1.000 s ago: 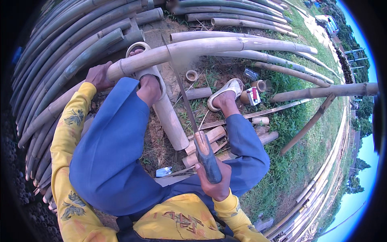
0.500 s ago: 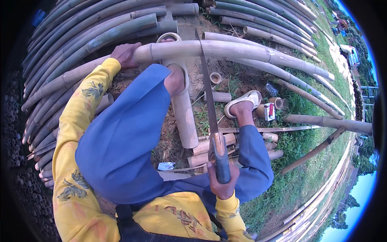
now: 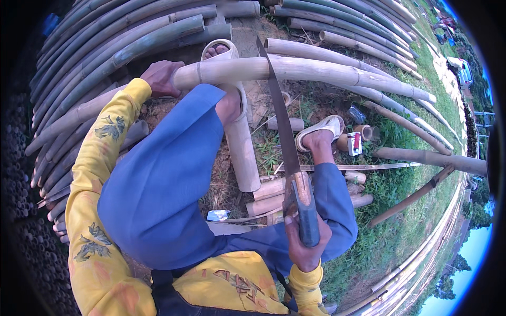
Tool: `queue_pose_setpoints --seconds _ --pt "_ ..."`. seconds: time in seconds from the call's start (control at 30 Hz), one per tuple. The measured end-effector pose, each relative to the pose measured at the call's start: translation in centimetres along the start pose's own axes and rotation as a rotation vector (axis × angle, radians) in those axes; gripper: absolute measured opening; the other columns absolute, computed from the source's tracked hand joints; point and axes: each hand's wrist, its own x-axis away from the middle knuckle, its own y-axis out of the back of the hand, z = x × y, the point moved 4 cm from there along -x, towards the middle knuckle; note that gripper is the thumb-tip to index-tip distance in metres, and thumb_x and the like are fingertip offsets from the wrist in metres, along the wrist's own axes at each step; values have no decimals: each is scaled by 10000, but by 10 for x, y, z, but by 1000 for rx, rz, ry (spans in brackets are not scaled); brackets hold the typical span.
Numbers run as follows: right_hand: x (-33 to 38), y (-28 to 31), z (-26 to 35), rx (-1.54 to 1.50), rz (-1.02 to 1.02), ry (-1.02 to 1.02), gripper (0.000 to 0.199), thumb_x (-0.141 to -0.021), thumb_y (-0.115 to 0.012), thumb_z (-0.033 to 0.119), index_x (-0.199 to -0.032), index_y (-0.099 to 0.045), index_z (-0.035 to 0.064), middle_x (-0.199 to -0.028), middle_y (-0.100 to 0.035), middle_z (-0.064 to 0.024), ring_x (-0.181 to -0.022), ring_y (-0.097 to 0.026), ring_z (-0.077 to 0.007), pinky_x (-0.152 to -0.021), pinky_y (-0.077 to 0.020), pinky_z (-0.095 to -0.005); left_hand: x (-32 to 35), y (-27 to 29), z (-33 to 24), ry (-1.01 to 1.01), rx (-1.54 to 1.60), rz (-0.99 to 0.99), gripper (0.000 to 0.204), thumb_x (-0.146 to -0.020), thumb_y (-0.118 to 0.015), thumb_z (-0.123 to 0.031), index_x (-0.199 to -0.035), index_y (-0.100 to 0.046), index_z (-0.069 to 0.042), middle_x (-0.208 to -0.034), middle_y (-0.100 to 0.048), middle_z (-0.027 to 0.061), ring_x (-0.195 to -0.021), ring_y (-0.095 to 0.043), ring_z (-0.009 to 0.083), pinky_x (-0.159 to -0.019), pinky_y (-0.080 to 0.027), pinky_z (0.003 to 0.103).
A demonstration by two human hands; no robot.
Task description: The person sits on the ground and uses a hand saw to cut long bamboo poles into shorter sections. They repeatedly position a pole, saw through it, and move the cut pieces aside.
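A long pale bamboo pole lies crosswise in front of me, over my left sandalled foot. My left hand is closed around it, left of my raised knee. In my right hand, the fingers wrap the dark handle of a handsaw, its wooden part showing above the grip. The long blade points away from me and crosses the pole at its middle, its tip past the far side. Whether the teeth are sunk into the bamboo, I cannot tell.
Stacked bamboo poles fill the far left, with more at the far right. A short thick bamboo length and cut pieces lie between my legs. A red-and-white box sits by my right sandal. A propped pole stands right.
My right hand has drawn back toward me and to the right with the saw, whose blade slants more. The left hand keeps its hold; the pole sits slightly nearer, showing more of my toes.
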Motion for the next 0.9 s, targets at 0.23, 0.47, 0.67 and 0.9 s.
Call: queue_pose_setpoints --seconds 0.23,0.47,0.67,0.9 --pt "-8 3 -11 -136 16 -107 113 -879 -767 -6 -939 -672 -20 -752 -661 -46 -646 -578 -98 -619 -470 -270 -12 -1 21 11 -140 -170 670 -622 -863 -354 -1182 -601 -95 -1137 -700 166 -1086 -665 382 -943 -522 473" --pt "-10 -15 -3 -218 5 -111 125 -893 -778 12 -935 -665 -24 -736 -647 -35 -645 -561 -82 -610 -459 -260 -19 -13 16 17 -355 -298 575 -745 -837 -313 -1195 -549 -102 -1125 -675 152 -1098 -662 368 -948 -528 476" --pt "5 -3 -4 -159 -33 -97 142 -917 -778 53 -938 -660 -21 -744 -609 -10 -645 -516 -73 -596 -437 -255 -13 -8 -8 -47 -327 -248 581 -723 -839 -295 -1189 -558 -94 -1046 -703 165 -1007 -697 387 -893 -547 490" --pt "-30 4 -8 -182 49 -101 181 -923 -775 64 -1043 -677 -30 -769 -599 10 -669 -490 -63 -618 -426 -241 -7 -15 4 -45 -326 -355 620 -720 -855 -340 -1213 -570 -95 -1048 -695 148 -982 -694 360 -902 -542 443"
